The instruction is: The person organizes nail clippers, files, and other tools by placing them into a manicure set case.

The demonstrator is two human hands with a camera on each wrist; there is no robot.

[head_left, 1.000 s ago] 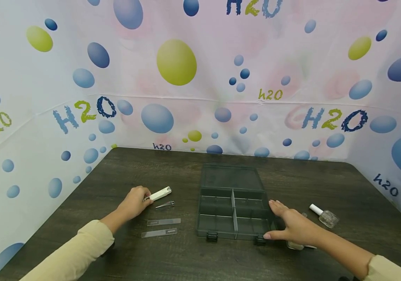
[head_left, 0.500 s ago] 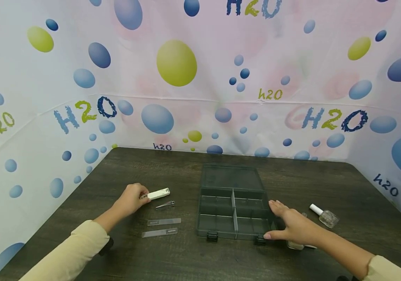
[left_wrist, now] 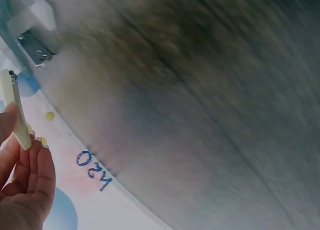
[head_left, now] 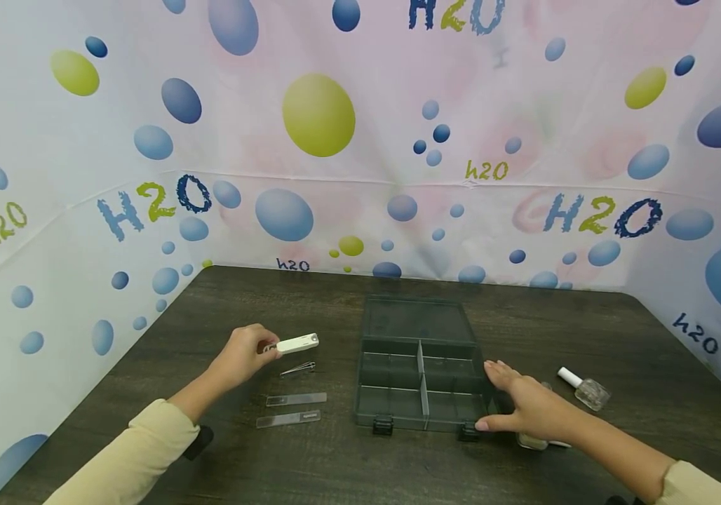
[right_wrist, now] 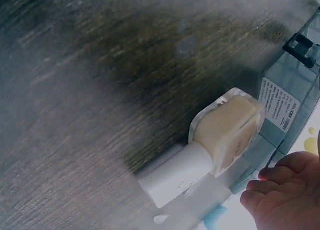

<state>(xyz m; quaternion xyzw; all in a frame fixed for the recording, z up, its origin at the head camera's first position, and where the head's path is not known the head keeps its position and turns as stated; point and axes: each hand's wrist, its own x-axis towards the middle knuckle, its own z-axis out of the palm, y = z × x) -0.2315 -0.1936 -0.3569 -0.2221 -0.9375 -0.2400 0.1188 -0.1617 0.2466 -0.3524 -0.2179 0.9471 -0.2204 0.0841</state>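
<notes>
The left hand [head_left: 243, 359] pinches the white nail clipper [head_left: 297, 344] by one end, its long body pointing right toward the open box [head_left: 392, 401], which is nearer the right hand [head_left: 527, 408], whose uncurled fingers touch its side.

A small nook closed off by cloth is seen: the back and both sides are lined by a pale curtain [head_left: 373, 70] printed with blue and yellow-green bubbles and "H2O" lettering, much like a shower curtain. A dark, wood-grained surface [head_left: 285, 301] with rounded far corners is set close against it, and a personal, homely touch is lent by the polish bottle [head_left: 592, 394] laid there. Whether a home, an office or a workshop is screened off cannot be told.
</notes>
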